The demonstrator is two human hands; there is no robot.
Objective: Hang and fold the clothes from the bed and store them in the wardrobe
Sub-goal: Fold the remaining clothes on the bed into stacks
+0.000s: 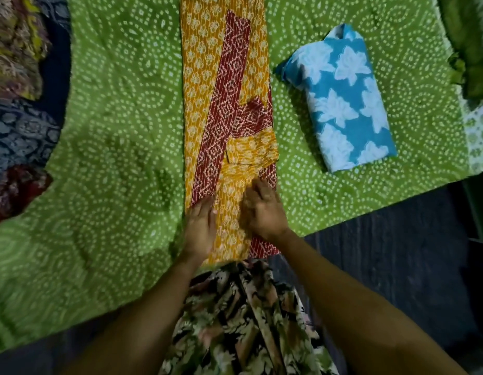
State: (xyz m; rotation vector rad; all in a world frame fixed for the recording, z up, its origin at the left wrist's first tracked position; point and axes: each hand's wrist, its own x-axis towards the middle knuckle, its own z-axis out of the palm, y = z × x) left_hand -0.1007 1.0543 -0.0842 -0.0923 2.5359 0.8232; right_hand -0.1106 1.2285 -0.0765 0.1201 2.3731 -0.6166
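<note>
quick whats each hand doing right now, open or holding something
left hand: open, pressing flat on the yellow garment.
right hand: fingers curled, pinching the yellow garment.

Head camera looks steeply down, close over the bed (113, 131).

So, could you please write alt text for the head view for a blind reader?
A person's left hand and right hand rest on a yellow and red garment on a green bedspread; a folded blue cloth lies beside it.
</note>
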